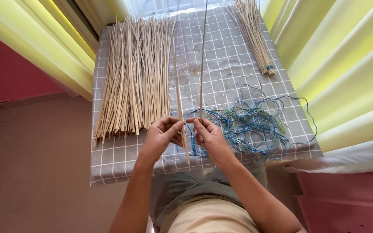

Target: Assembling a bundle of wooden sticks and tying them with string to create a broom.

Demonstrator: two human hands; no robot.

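Observation:
My left hand (162, 135) pinches a thin pale cane stick (178, 92) that slants up and away over the table. Close beside it, my right hand (207, 133) grips a second long stick (202, 56), which rises almost straight toward the window. Both hands meet just above the near part of the grey checked tablecloth (234, 56). A tangle of blue wire (251, 123) with some green strands lies right of my right hand, and a few loops run under my fingers.
A wide pile of loose cane sticks (132, 77) covers the table's left half. A tied bundle of sticks (253, 34) lies at the far right. Yellow curtains (337, 64) hang on both sides. Brown floor (31, 172) lies to the left.

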